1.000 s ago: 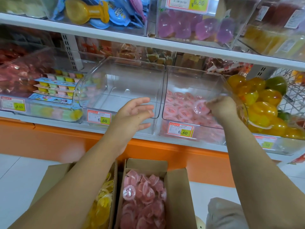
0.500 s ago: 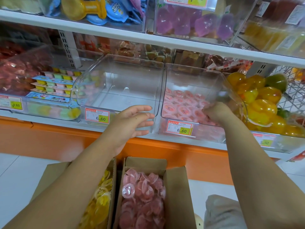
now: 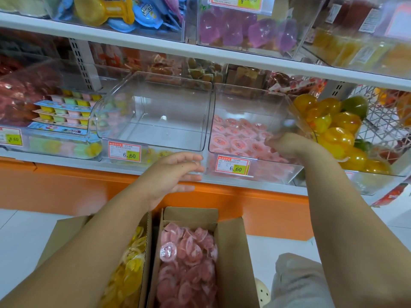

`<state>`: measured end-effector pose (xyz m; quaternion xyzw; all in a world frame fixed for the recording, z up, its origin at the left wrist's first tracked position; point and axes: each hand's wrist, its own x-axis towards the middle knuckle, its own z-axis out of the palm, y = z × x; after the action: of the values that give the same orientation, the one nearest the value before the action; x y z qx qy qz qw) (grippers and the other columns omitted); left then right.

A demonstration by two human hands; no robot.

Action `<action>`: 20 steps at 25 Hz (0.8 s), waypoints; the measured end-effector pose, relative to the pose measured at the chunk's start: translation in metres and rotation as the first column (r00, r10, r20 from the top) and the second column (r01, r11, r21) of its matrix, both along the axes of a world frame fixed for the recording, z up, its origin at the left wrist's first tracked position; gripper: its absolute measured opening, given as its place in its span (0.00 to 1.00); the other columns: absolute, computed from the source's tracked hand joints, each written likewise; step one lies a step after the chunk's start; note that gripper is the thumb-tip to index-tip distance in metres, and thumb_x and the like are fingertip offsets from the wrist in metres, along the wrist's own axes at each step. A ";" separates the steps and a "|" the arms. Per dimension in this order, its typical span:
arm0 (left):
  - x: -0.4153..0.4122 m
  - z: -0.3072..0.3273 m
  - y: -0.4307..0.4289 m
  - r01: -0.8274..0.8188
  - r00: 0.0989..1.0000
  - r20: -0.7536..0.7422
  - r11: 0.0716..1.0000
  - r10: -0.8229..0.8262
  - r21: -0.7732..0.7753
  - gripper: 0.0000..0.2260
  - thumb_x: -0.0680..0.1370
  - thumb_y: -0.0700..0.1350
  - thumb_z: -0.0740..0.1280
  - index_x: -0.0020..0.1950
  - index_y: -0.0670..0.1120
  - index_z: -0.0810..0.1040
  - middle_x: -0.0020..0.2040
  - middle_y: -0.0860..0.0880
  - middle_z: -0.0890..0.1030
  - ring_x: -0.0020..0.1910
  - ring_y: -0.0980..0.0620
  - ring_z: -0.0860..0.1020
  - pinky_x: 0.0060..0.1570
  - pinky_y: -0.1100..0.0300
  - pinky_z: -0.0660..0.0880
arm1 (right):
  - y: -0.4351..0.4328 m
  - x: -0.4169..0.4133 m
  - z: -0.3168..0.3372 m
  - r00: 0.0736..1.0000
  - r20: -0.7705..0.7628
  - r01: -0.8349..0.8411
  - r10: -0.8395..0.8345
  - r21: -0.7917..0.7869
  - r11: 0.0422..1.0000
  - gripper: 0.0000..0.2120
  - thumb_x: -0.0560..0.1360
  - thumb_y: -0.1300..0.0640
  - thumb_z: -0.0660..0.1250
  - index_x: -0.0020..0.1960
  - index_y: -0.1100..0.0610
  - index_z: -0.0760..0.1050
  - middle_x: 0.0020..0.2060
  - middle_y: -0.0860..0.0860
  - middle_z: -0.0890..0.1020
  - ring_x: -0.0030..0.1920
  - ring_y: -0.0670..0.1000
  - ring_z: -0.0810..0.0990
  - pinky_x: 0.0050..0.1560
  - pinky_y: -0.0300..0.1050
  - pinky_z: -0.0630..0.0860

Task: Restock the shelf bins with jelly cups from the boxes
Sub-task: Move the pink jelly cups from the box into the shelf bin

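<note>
Two clear shelf bins stand side by side. The left bin (image 3: 155, 112) holds nothing, and the right bin (image 3: 251, 101) has a layer of pink jelly cups (image 3: 235, 138). My right hand (image 3: 289, 145) is inside the right bin, its back towards me and its fingers curled down among the cups. The fingers are hidden, so any hold cannot be seen. My left hand (image 3: 175, 172) hovers with relaxed fingers just below the front edge where the bins meet, holding nothing. On the floor below, one cardboard box (image 3: 233, 252) holds pink jelly cups (image 3: 186, 263) and another box (image 3: 66, 232) holds yellow jelly cups (image 3: 131, 267).
A bin of large yellow and orange jellies (image 3: 333, 134) sits right of the pink bin. Multi-colour jelly trays (image 3: 64, 112) lie to the left. The upper shelf (image 3: 155, 44) carries purple jellies (image 3: 244, 30). My knee (image 3: 298, 283) is at the lower right.
My left hand has dropped from the bins' front edge towards the boxes. My right hand has sunk slightly lower among the pink cups in the right bin.
</note>
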<state>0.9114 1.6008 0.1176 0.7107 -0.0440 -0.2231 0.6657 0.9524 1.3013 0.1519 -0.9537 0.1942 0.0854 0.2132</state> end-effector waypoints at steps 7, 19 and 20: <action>-0.032 -0.060 0.013 0.112 0.948 -0.312 0.982 -0.060 0.152 0.10 0.82 0.49 0.65 0.63 0.50 0.77 0.66 0.46 0.77 0.65 0.47 0.75 0.65 0.44 0.73 | 0.047 -0.068 0.037 0.983 0.181 -0.073 -0.035 0.555 0.829 0.11 0.80 0.56 0.61 0.54 0.62 0.78 0.46 0.60 0.83 0.42 0.57 0.82 0.33 0.42 0.79; -0.102 -0.259 -0.005 -0.065 0.729 -0.613 0.922 0.305 0.381 0.27 0.78 0.61 0.65 0.71 0.46 0.73 0.67 0.45 0.76 0.64 0.42 0.76 0.64 0.51 0.72 | 0.160 -0.176 -0.290 0.810 -0.587 0.309 -0.003 0.422 0.852 0.24 0.83 0.47 0.51 0.71 0.62 0.68 0.67 0.58 0.74 0.66 0.58 0.73 0.67 0.50 0.68; -0.104 -0.266 -0.005 -0.094 0.731 -0.599 0.918 0.326 0.385 0.25 0.79 0.59 0.65 0.71 0.45 0.73 0.68 0.43 0.76 0.64 0.42 0.76 0.65 0.50 0.73 | 0.164 -0.178 -0.304 0.805 -0.590 0.232 0.053 0.396 0.889 0.25 0.84 0.48 0.48 0.74 0.60 0.65 0.72 0.58 0.67 0.71 0.57 0.66 0.71 0.47 0.62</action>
<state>0.8072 1.5956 -0.1479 0.6888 0.3106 -0.3827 0.5316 0.7739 1.4649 -0.1521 -0.7940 0.2712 0.4070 0.3611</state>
